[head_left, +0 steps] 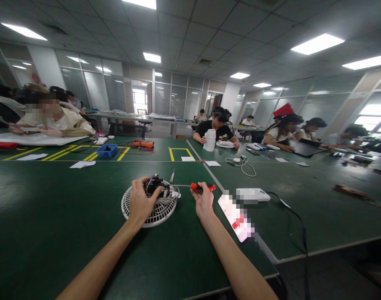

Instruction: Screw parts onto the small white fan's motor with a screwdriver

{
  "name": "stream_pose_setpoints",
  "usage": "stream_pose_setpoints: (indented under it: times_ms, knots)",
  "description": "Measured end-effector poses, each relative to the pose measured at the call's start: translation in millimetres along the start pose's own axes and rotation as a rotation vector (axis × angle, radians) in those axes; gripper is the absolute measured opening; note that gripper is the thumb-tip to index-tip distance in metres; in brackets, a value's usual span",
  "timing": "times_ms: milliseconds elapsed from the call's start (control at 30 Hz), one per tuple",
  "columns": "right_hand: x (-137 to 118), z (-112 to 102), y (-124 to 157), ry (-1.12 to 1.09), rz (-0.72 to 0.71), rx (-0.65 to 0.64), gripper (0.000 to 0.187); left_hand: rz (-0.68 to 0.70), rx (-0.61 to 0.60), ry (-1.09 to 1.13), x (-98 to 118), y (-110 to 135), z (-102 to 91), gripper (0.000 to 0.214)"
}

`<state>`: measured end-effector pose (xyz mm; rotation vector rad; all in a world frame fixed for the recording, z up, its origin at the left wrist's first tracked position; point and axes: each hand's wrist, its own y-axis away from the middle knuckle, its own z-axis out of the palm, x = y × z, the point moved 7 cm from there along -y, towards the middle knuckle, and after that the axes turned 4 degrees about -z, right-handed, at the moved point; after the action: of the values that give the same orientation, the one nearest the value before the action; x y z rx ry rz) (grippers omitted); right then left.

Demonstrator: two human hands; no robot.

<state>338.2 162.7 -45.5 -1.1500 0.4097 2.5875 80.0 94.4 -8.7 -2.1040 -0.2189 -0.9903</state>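
Observation:
A round white fan grille [157,217] lies on the green table, with a dark motor assembly [156,183] and loose wires [167,198] on top of it. My left hand [142,200] is closed around the motor assembly, thumb on the near side and fingers behind. In my right hand [204,200] is a screwdriver [207,186] with a red and black handle, held level. Its shaft points left toward the motor assembly; whether the tip touches a screw I cannot tell. Just behind the grille lies a small pen-like tool [172,176] with a clear handle.
Right of my right hand lie a lit phone [232,216] and a white device [253,194] with a black strap [298,214]. Farther back are a blue tray [107,151], an orange multimeter [143,144] and a white cable [248,166]. Across the table, a person [217,129] holds white parts.

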Motion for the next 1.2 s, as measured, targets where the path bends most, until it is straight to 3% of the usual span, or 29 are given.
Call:
stream_pose_setpoints:
  times_ms: [667, 1033, 1200]
  knots:
    - [-0.1, 3.3, 6.3, -0.011, -0.007, 0.01, 0.028, -0.002, 0.002, 0.008, 0.3, -0.6, -0.5, 0.055]
    - [5.6, 2.1, 3.8, 0.088, 0.018, -0.002, 0.05, 0.003, 0.013, -0.015, 0.5, 0.3, -0.8, 0.057]
    - [2.6, 3.1, 0.9, -0.02, -0.013, -0.042, 0.032, -0.001, 0.024, -0.009, 4.7, -0.3, -2.3, 0.057]
